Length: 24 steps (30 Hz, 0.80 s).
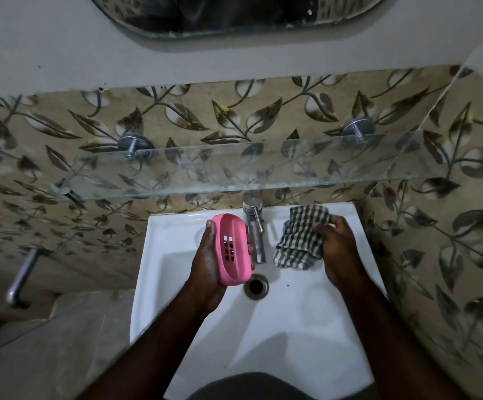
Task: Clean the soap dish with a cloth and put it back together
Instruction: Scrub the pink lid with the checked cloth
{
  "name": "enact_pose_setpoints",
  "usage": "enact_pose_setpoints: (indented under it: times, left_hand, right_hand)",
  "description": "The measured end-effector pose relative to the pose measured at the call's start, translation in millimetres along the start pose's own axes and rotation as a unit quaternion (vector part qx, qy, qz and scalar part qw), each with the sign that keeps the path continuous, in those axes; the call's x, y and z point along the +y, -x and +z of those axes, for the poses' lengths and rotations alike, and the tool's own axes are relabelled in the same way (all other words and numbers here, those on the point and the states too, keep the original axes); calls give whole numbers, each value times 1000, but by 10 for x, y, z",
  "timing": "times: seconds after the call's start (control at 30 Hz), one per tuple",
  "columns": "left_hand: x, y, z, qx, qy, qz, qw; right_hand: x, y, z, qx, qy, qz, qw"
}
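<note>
My left hand (205, 264) holds a pink oval soap dish (232, 248) upright above the white sink (173, 241), its inside facing me, with a grid of drain holes showing in its floor. My right hand (335, 246) grips a black-and-white checked cloth (302, 236), which hangs bunched over the sink's back right part. Dish and cloth are apart, with the chrome tap (254, 223) between them. I cannot tell whether the dish is one piece or two fitted together.
A glass shelf (234, 171) on two chrome brackets juts out above the tap. The drain (256, 286) lies just below the dish. Leaf-patterned tiles cover the wall and the right corner. A chrome handle (22, 277) sticks out at left. A mirror (234, 15) hangs above.
</note>
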<state>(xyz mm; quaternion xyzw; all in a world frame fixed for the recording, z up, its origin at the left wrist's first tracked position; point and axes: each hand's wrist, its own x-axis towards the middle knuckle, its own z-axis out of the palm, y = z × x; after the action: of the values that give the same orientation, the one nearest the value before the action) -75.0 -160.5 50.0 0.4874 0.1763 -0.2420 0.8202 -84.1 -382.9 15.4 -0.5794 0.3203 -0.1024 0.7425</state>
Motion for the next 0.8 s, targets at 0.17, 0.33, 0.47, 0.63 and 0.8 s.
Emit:
enact_pose_setpoints:
  times: [0.17,0.33,0.47,0.63,0.8]
  left_hand:
    - [34,2,-17,12,13,16,1000]
    - [-9,7,-11,7,18,4,1000]
    - [-32,12,-8,3,15,0,1000]
    - [-31,-4,-57,17,19,3,1000]
    - [17,43,-124,14,55,-11,998]
  right_hand:
    - [-6,-405,-181,104,-83,5,991]
    - [311,-519,-409,112,-30,91,989]
    - [417,-561,-416,128,-48,78,988]
    - [452,-494,-330,88,-75,77,990]
    - [381,-239,1,23,-55,75,995]
